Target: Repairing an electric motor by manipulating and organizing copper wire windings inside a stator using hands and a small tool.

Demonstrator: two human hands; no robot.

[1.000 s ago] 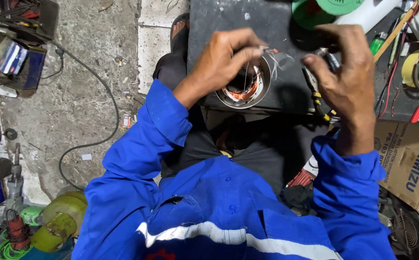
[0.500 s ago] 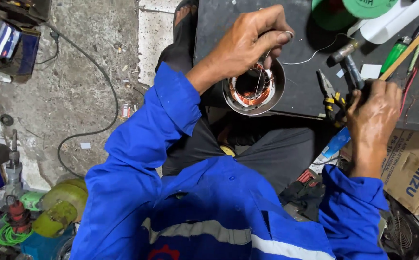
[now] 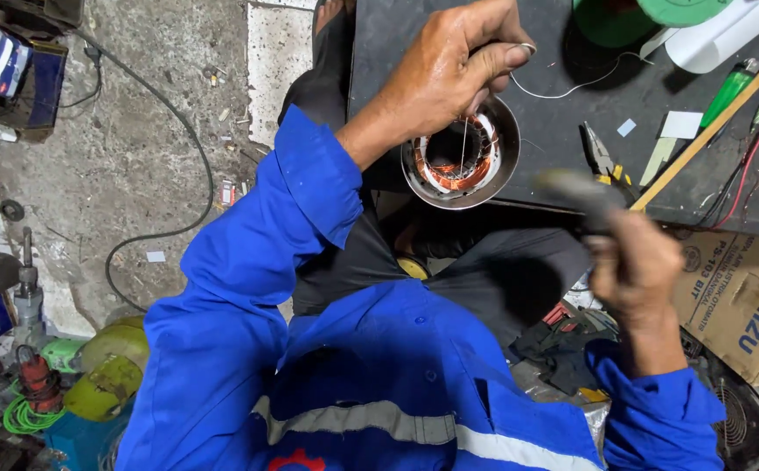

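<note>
My left hand (image 3: pixel 449 70) pinches a thin pale wire (image 3: pixel 571 85) just above a round metal motor stator (image 3: pixel 459 159) with copper windings, which rests at the near edge of a dark work board (image 3: pixel 554 131). My right hand (image 3: pixel 636 270) is off the board, raised over my lap, and closed around a blurred grey tool (image 3: pixel 575 187) that looks like a hammer. Yellow-handled pliers (image 3: pixel 602 157) lie on the board just beyond that tool. Both arms wear blue sleeves.
A green spool (image 3: pixel 615 17), a white tube (image 3: pixel 719 35), a green lighter (image 3: pixel 730 87) and a long wooden stick (image 3: pixel 711 122) lie on the board's right part. A cardboard box (image 3: pixel 745 296) sits at right. On the concrete floor at left are a black cable (image 3: pixel 179 174) and a yellow-green power tool (image 3: pixel 109 366).
My right hand left the pliers area, picked up the grey tool and pulled it back toward my lap. My left hand stayed over the stator, holding the wire.
</note>
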